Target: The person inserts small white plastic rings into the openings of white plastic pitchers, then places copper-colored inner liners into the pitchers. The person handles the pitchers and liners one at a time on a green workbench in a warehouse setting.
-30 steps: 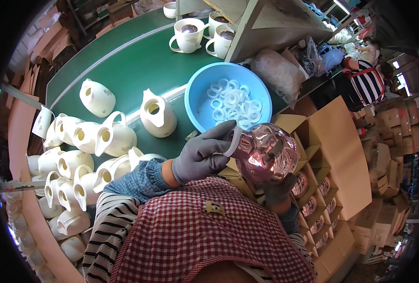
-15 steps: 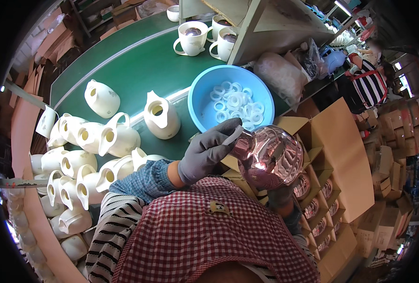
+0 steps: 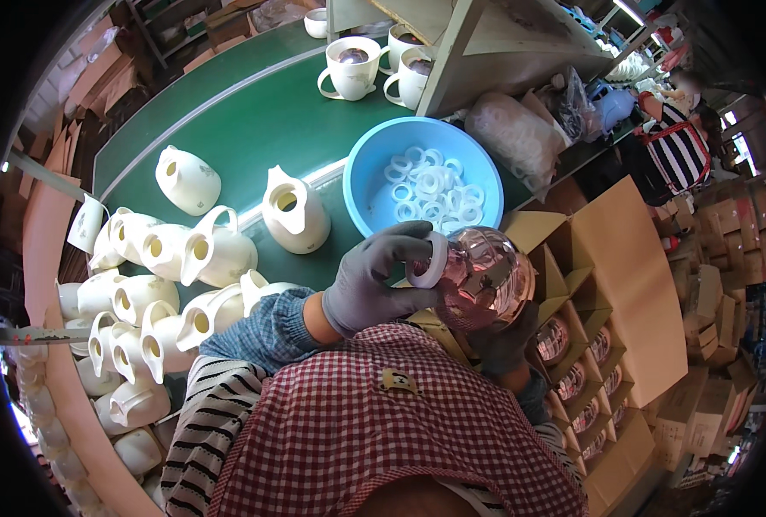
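Left hand (image 3: pixel 366 284) fingers pinch translucent ring gasket (image 3: pixel 438 261) at mouth of mirrored glass liner (image 3: pixel 489 274), just right of them. Right hand (image 3: pixel 508 345) fingers cup bulb's lower side. Liner: probably light, rigid, slick, fragile; support bulb, don't lever neck. Gasket likely soft.

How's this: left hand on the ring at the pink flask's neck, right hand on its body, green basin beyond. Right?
The basin is blue, not green, per the head view. Left hand, ring, right hand and flask are as you say.
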Demonstrator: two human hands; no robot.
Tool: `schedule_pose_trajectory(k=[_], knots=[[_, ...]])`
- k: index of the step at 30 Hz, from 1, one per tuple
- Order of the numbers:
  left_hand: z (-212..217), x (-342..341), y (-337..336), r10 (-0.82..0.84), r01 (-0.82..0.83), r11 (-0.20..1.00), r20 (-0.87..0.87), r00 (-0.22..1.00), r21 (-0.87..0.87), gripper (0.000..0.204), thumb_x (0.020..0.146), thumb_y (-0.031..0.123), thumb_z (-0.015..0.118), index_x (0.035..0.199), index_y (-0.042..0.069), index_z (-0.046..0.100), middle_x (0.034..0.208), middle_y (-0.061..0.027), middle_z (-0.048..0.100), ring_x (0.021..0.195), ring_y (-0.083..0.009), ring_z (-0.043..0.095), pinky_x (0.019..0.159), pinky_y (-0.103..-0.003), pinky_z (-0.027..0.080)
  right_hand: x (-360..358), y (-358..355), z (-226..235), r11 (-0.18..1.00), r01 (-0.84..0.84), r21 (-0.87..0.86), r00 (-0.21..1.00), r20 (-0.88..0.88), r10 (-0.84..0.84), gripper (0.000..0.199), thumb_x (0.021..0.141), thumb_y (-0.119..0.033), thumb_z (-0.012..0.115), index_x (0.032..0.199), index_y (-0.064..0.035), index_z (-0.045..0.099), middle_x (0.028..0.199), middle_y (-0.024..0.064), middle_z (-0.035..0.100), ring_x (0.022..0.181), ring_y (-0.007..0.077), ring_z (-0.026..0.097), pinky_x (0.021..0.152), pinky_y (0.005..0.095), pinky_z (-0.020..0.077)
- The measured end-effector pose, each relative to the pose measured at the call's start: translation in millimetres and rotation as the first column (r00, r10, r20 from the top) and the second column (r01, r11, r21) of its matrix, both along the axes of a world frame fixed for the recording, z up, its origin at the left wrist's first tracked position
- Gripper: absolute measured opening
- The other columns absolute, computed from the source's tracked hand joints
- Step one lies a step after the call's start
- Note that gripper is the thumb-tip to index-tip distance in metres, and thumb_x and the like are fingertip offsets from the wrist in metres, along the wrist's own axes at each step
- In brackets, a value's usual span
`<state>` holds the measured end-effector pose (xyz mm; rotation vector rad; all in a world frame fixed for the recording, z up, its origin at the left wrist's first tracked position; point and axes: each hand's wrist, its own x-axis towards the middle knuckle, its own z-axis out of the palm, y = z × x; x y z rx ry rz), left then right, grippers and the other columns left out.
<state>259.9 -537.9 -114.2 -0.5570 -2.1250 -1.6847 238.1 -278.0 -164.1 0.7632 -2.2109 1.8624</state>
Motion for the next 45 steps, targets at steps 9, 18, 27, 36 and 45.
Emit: schedule_pose_trajectory(k=[9,18,27,36,45], knots=[[-12,-10,2,-0.054,0.055,0.994,0.008,0.999,-0.090,0.088,0.089,0.021,0.074,0.157,-0.002,0.023,0.158,-0.0245,0.028,0.148,-0.0356,0.032,0.117,-0.042,0.031,8,4,-4,0.994,-0.093,-0.049,0.980,0.169,0.100,0.058,0.099,-0.031,0.060,0.140,0.0039,0.041,0.134,0.0175,0.056,0.117,0.0284,0.060,0.098,0.0400,0.0516],[-21,-14,-5,-0.115,0.112,0.992,0.051,0.992,0.065,0.087,0.095,0.039,0.067,0.157,-0.003,0.023,0.155,-0.0248,0.037,0.145,-0.0353,0.038,0.117,-0.040,0.030,9,3,-9,0.985,-0.164,-0.049,0.953,0.250,0.171,0.067,0.095,-0.031,0.065,0.144,0.0026,0.034,0.139,0.0187,0.051,0.124,0.0298,0.055,0.102,0.0432,0.0480],[-24,-11,-2,-0.235,0.181,0.926,0.130,0.963,0.330,0.084,0.098,0.041,0.063,0.156,-0.005,0.024,0.161,-0.0217,0.031,0.151,-0.0314,0.027,0.121,-0.040,0.022,6,-3,-22,0.963,-0.037,0.267,0.999,0.031,0.030,0.078,0.091,-0.030,0.070,0.148,0.0013,0.027,0.144,0.0199,0.046,0.130,0.0311,0.050,0.107,0.0463,0.0444],[-19,-16,-115,0.338,-0.129,0.713,0.177,0.924,-0.689,0.093,0.069,0.038,0.086,0.149,0.014,0.044,0.159,-0.0252,0.028,0.149,-0.0406,0.026,0.122,-0.050,0.019,-8,-7,-37,0.634,0.033,-0.772,0.627,0.510,0.589,0.061,0.103,-0.041,0.052,0.151,-0.0080,0.036,0.150,0.0091,0.046,0.136,0.0292,0.047,0.113,0.0505,0.0400],[-128,-14,-213,0.572,-0.383,0.649,0.090,0.815,-0.658,0.044,0.068,0.025,0.082,0.109,0.012,0.074,0.150,-0.0328,0.039,0.137,-0.0481,0.042,0.112,-0.048,0.040,-17,-11,-43,0.636,0.168,-0.753,0.570,0.600,0.561,0.074,0.097,-0.054,0.056,0.156,-0.0170,0.032,0.155,0.0064,0.040,0.140,0.0291,0.041,0.114,0.0507,0.0372]])
